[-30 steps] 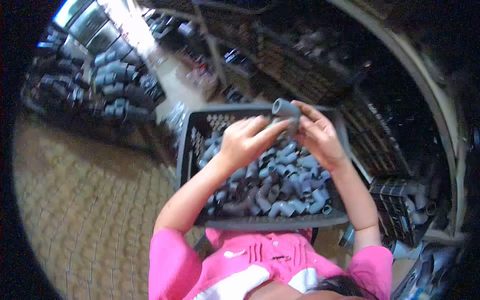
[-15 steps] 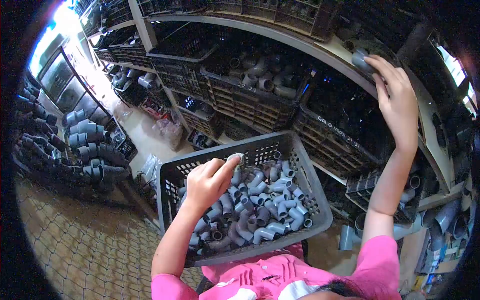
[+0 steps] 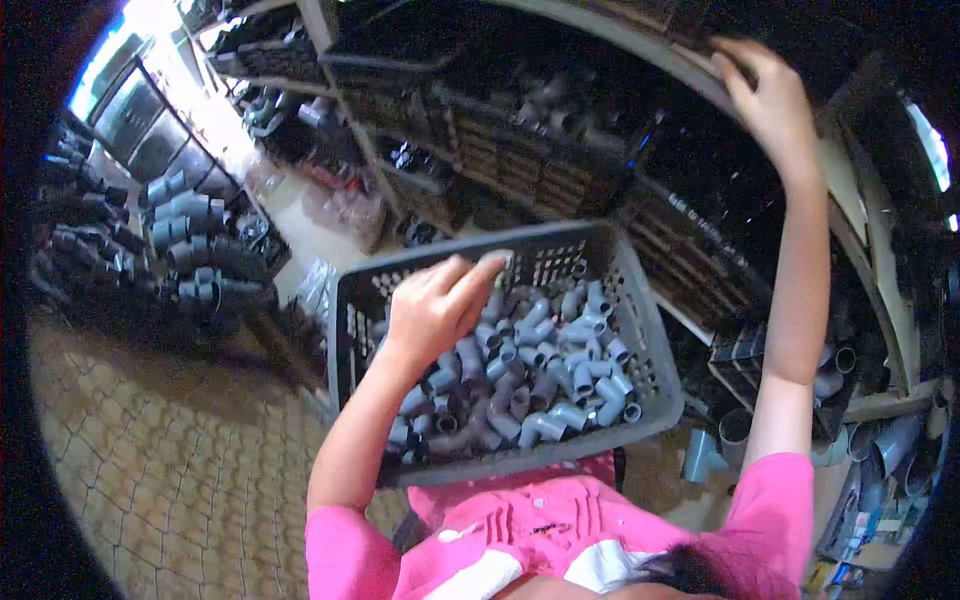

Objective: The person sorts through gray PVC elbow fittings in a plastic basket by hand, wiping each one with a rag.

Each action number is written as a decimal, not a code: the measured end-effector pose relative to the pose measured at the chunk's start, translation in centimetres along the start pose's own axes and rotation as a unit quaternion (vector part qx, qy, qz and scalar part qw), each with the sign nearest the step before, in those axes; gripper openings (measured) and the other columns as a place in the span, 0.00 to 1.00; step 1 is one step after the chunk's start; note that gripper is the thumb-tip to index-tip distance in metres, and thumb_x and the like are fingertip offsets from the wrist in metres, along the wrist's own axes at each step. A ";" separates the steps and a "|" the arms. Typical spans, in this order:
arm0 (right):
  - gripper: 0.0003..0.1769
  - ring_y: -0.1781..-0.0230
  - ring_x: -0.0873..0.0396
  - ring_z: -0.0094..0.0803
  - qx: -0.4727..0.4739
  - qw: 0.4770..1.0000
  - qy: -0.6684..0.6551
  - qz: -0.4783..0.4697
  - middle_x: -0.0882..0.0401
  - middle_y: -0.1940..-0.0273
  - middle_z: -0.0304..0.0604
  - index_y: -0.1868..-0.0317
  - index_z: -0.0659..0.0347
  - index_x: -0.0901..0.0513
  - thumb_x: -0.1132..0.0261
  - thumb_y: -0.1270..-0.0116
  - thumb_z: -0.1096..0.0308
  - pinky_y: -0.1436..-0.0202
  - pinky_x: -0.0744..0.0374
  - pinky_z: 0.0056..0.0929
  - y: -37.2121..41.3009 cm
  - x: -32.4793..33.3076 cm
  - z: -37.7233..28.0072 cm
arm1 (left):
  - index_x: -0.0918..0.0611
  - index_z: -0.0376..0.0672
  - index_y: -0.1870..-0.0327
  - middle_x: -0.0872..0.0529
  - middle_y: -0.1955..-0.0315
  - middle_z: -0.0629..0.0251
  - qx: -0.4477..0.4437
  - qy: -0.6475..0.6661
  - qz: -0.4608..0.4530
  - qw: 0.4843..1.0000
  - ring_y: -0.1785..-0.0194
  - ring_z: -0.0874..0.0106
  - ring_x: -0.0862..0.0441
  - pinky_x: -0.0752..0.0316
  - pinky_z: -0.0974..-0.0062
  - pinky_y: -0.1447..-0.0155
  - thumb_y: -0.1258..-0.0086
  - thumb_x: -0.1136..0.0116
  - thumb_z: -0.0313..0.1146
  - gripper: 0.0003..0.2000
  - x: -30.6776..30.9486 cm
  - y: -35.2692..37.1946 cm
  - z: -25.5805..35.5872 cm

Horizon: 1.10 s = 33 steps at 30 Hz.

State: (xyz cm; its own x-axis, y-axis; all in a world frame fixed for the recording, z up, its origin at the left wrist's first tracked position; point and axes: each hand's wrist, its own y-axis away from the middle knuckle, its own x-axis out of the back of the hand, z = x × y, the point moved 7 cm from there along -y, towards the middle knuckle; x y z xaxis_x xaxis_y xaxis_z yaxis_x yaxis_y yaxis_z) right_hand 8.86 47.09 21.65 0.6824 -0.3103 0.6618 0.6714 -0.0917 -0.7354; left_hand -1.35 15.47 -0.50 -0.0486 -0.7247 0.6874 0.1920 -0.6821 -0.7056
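My left hand (image 3: 435, 308) is closed above the near-left part of a dark plastic crate (image 3: 655, 335). A small pale, crumpled piece (image 3: 503, 260) shows at its fingertips, too small to name surely. Below it, the crate is filled with grey plastic pipe elbows (image 3: 540, 385). My right hand (image 3: 768, 105) is raised at the upper right by a shelf edge (image 3: 690, 70). Its thumb and fingers are stretched apart, and no fitting shows between them. The space behind those fingers is dark and blurred.
Shelving with dark crates (image 3: 530, 150) of fittings spans the back. Larger grey pipe fittings (image 3: 185, 225) are stacked at left behind wire mesh (image 3: 160, 450). A grey tee (image 3: 703, 455) lies at lower right, near more pipes (image 3: 890, 445). Plastic bags (image 3: 345, 215) lie on the floor.
My right hand has moved up and slightly left in view, and the grey fitting at its fingers no longer shows. The crate and left hand appear higher and farther right as the view shifts.
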 end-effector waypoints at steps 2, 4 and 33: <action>0.17 0.49 0.16 0.47 0.040 0.997 0.016 0.064 0.14 0.51 0.52 0.48 0.60 0.14 0.36 0.29 0.57 0.43 0.21 0.37 0.0 0.7 -1.3 | 0.16 0.53 0.42 0.19 0.71 0.65 0.025 -0.006 -0.008 1.000 0.73 0.64 0.19 0.23 0.67 0.69 0.37 0.37 0.27 0.20 -0.1 0.0 -0.7; 0.11 0.54 0.16 0.44 0.005 0.991 -0.006 0.132 0.16 0.54 0.51 0.52 0.62 0.14 0.36 0.29 0.67 0.49 0.21 0.36 0.8 2.3 -6.3 | 0.16 0.53 0.42 0.18 0.70 0.64 0.052 -0.013 -0.001 0.999 0.72 0.63 0.18 0.22 0.66 0.68 0.36 0.37 0.28 0.20 0.2 -0.1 -1.3; 0.25 0.44 0.20 0.25 -0.345 0.503 -0.683 -0.401 0.21 0.43 0.39 0.30 0.64 0.31 0.42 0.21 0.60 0.38 0.21 0.34 19.7 -21.0 -19.0 | 0.19 0.51 0.46 0.16 0.64 0.62 0.104 0.041 -0.017 0.994 0.65 0.58 0.15 0.19 0.63 0.64 0.35 0.37 0.33 0.16 -2.1 0.5 -2.9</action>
State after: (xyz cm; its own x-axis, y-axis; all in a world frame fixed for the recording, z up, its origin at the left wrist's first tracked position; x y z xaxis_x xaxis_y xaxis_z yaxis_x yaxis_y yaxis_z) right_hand 2.24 33.84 -9.54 0.1490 0.9857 -0.0782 0.9509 -0.1212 0.2846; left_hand -3.95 16.38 -2.79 -0.1367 -0.7134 0.6873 0.3870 -0.6772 -0.6259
